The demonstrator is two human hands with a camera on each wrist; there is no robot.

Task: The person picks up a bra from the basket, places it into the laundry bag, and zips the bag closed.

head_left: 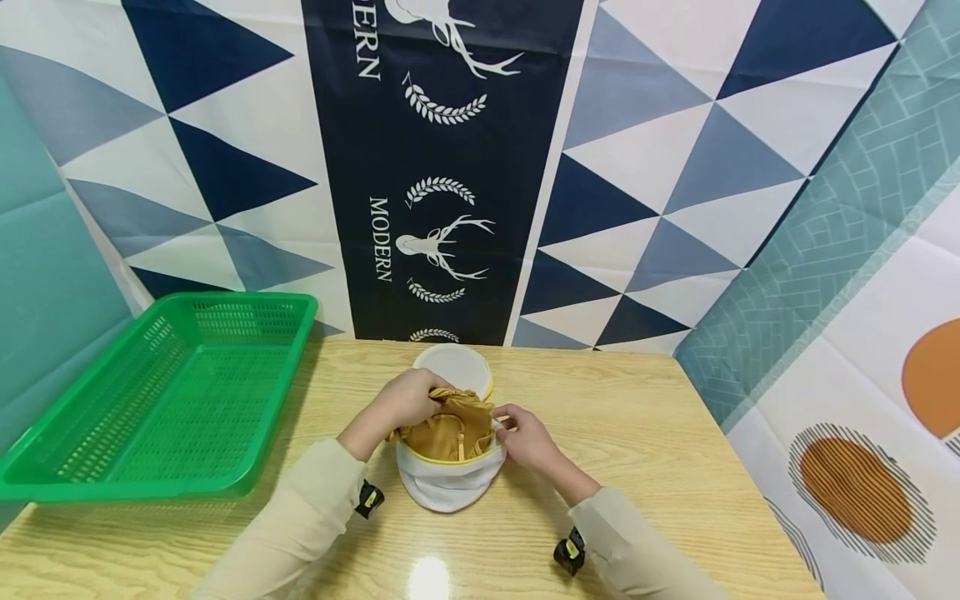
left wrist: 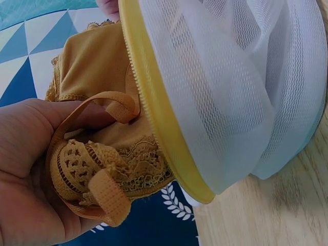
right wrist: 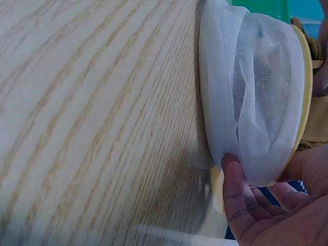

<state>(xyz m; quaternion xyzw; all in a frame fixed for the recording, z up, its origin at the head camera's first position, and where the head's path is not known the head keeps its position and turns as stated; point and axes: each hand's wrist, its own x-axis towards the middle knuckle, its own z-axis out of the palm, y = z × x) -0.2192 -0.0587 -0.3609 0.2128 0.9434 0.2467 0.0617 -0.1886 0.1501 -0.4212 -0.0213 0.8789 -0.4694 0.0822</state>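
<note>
A mustard lace-trimmed bra (head_left: 437, 439) with thin straps is bunched in the mouth of a white mesh laundry bag (head_left: 448, 486) edged with a yellow zipper. My left hand (head_left: 408, 398) grips the bra at the bag's far left; in the left wrist view the thumb lies over the fabric and a strap (left wrist: 110, 197) loops out below. On the other side, my right hand (head_left: 528, 437) pinches the bag's side near the zipped rim, fingers around the mesh (right wrist: 256, 123) in the right wrist view. The bag's round white lid (head_left: 452, 367) stands folded back behind the bra.
A large green plastic basket (head_left: 288, 379) stands on the left of the wooden table (head_left: 622, 425). A wall with a triangle-and-deer pattern (head_left: 442, 242) rises right behind the table's back edge.
</note>
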